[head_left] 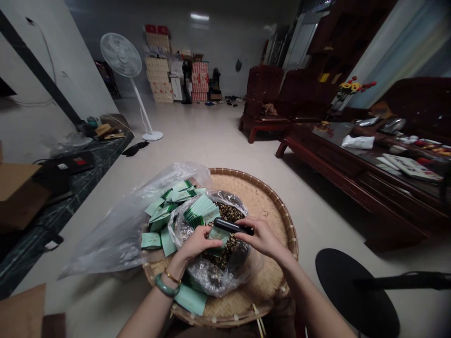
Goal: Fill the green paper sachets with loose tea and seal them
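My left hand (197, 243), wearing a green bangle and a gold-coloured bracelet, pinches a small pale green packet (219, 238). In my right hand (260, 234) is a slim black handheld device (229, 225), laid across the packet's upper edge. Both hands are above a clear plastic bag (220, 284), which holds a loose dark and yellowish dried mix (230, 211). A fanned stack of green packets (202, 210) rests on that bag's left side. The bag sits on a round woven bamboo tray (268, 199). More green packets (162, 213) lie heaped at the tray's left.
A large translucent plastic bag (109, 234) spills off the tray's left side. To the right are a black round base (352, 291) and a long dark wooden table (327, 173). A white standing fan (121, 55) and stacked boxes (158, 77) stand farther back.
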`<state>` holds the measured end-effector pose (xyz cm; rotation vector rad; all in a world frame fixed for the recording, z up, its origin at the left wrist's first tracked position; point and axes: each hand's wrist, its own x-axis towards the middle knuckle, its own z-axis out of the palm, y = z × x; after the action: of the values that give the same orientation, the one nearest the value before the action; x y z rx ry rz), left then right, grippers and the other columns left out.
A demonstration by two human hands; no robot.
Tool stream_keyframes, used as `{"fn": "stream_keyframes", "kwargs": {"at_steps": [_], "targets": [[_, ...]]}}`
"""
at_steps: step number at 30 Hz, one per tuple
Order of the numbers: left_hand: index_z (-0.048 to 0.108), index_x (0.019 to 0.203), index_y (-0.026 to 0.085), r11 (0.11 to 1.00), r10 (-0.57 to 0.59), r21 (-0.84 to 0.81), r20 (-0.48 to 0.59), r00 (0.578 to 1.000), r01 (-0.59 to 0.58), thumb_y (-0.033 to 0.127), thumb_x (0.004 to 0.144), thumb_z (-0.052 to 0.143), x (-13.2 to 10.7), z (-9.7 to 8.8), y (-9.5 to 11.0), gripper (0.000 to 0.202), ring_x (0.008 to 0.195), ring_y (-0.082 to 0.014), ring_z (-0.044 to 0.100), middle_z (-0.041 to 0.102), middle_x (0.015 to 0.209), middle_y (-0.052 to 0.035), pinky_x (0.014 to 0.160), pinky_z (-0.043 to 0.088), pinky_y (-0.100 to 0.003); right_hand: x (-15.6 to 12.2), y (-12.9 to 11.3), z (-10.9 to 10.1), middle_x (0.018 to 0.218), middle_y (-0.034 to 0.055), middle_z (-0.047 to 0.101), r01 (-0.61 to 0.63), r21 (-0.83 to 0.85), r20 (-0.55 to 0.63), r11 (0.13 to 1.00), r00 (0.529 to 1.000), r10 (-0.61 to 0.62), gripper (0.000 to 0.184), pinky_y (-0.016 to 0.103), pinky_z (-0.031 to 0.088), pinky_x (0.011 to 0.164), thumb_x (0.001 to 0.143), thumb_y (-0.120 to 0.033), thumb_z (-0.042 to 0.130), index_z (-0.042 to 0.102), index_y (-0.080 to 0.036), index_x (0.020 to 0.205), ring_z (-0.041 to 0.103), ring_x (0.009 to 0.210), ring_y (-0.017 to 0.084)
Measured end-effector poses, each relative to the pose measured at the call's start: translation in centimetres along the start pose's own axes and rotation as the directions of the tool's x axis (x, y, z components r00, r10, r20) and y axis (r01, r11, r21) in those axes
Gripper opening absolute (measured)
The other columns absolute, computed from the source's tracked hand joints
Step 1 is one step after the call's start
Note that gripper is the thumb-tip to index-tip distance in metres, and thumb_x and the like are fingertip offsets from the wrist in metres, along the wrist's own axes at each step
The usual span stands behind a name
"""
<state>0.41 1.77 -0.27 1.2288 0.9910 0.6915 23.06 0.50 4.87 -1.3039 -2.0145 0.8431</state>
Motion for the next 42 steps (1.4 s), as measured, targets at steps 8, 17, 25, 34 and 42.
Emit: {"fn": "stream_keyframes", "kwargs": {"at_steps": [8, 17, 25, 34, 42], "targets": [[0.071, 0.077, 0.009, 1.000, 0.010, 0.009, -0.004, 1.000, -0.010, 0.034, 0.054, 0.081, -0.1, 0.1, 0.3, 0.035, 0.063, -0.0148, 0.057, 0.067, 0.068, -0.0014, 0.064, 0.044, -0.025, 0.0, -0.1, -0.2, 0.096, 0.0076, 0.072, -0.005, 0.026, -0.012, 1.000, 1.000, 0.005, 0.030, 0.034, 0.050, 0.077, 0.076, -0.037, 0.071, 0.070, -0.020, 0.101, 0.065, 0.085, 0.022], [0.070, 0.072, 0.010, 1.000, 0.001, -0.002, -0.024, 1.000, -0.001, 0.039, 0.052, 0.083, -0.2, 0.0, 1.1, 0.038, 0.059, -0.0125, 0.054, 0.063, 0.062, 0.0009, 0.059, 0.042, -0.022, 0.0, 0.7, 0.0, 0.090, 0.0069, 0.072, -0.163, 0.249, -0.015, 0.955, 0.985, 0.172, 0.035, 0.031, 0.049, 0.068, 0.075, -0.040, 0.067, 0.070, -0.016, 0.101, 0.064, 0.080, 0.021], [0.071, 0.078, 0.009, 0.997, -0.017, -0.081, -0.059, 0.998, 0.013, 0.039, 0.053, 0.083, -0.3, 0.6, 0.8, 0.040, 0.061, -0.0128, 0.057, 0.067, 0.068, -0.0010, 0.061, 0.044, -0.023, -0.2, 1.0, 0.7, 0.095, 0.0080, 0.072, -0.125, 0.190, -0.099, 0.974, 0.984, 0.146, 0.032, 0.035, 0.050, 0.077, 0.075, -0.040, 0.068, 0.070, -0.018, 0.098, 0.064, 0.087, 0.023], [0.069, 0.074, 0.009, 0.991, -0.050, -0.132, -0.103, 0.993, 0.036, 0.038, 0.052, 0.084, -0.2, 0.0, 0.7, 0.040, 0.061, -0.0148, 0.061, 0.069, 0.067, -0.0024, 0.060, 0.046, -0.025, -0.8, 2.5, 1.3, 0.083, 0.0054, 0.069, -0.229, 0.353, -0.045, 0.907, 0.964, 0.261, 0.043, 0.027, 0.048, 0.051, 0.078, -0.046, 0.062, 0.065, -0.015, 0.108, 0.060, 0.062, 0.016], [0.067, 0.093, 0.011, 0.976, 0.002, -0.206, -0.317, 0.949, -0.071, 0.033, 0.051, 0.084, -0.3, -0.6, 0.5, 0.051, 0.076, -0.0193, 0.066, 0.073, 0.089, -0.0073, 0.071, 0.051, -0.030, -3.9, 5.9, 4.6, 0.104, 0.0107, 0.068, -0.121, -0.046, -0.066, 0.992, 0.991, 0.117, 0.041, 0.041, 0.050, 0.083, 0.074, -0.037, 0.070, 0.064, -0.019, 0.111, 0.063, 0.095, 0.027]]}}
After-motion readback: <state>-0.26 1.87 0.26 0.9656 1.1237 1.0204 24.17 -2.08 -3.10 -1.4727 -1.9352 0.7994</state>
